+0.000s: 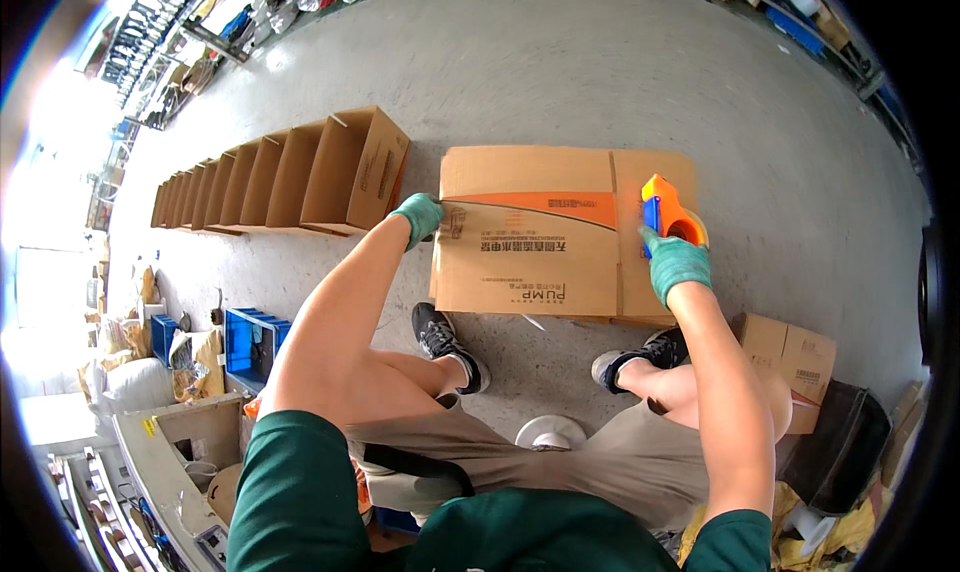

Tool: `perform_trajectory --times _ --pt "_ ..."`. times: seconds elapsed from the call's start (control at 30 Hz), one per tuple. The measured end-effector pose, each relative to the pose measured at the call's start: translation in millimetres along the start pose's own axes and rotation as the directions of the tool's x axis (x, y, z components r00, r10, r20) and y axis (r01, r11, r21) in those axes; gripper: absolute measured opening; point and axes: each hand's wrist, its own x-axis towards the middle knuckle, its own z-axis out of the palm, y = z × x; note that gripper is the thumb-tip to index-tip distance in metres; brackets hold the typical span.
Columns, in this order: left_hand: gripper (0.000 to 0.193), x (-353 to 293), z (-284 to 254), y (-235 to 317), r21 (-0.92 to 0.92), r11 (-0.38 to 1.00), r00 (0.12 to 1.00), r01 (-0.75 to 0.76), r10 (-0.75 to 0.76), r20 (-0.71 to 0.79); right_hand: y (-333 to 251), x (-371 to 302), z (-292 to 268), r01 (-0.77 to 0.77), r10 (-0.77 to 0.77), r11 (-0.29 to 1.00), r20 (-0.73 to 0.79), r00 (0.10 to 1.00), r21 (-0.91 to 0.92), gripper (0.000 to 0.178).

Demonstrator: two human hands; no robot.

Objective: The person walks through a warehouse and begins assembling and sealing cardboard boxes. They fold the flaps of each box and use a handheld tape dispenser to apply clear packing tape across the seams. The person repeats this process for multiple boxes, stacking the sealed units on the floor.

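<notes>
Apparently, we're prepping the centre-frame flattened carton [530, 257] for taping.
Our left hand [420, 220] pinches its edge, our right hand [681, 263] clamps the tape dispenser [677, 212]; squaring up comes first.

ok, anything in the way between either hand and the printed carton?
Nothing visible. The left hand is at the left edge of the carton. The right hand holds the orange and blue tape dispenser over the carton's right part. The row of brown boxes stands off to the left.
</notes>
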Motion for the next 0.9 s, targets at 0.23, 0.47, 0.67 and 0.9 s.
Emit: perform_trajectory --times 0.23,0.47,0.67,0.9 --pt "0.036 -43.8 13.5 26.1 -0.33 0.944 0.985 0.013 -0.068 -0.157 5.5 -6.2 1.1 -0.075 0.156 0.901 -0.157 0.975 0.427 0.062" --pt "0.02 -55.1 -41.8 7.2 -0.564 0.668 0.874 -0.486 0.37 -0.315 -24.3 -38.6 -61.4 -0.176 0.33 0.498 0.002 0.944 0.849 0.05" --pt "0.029 -80.6 -95.0 -4.3 -0.396 0.577 0.655 -0.714 0.352 -0.669 25.0 -14.6 -5.3 -0.114 0.15 0.86 -0.034 0.988 0.498 0.049" --pt "0.036 -99.3 -77.5 -16.9 -0.366 0.591 0.63 -0.719 0.331 -0.703 -3.3 -77.7 -56.7 0.146 -0.141 0.987 -0.092 0.986 0.059 0.049"
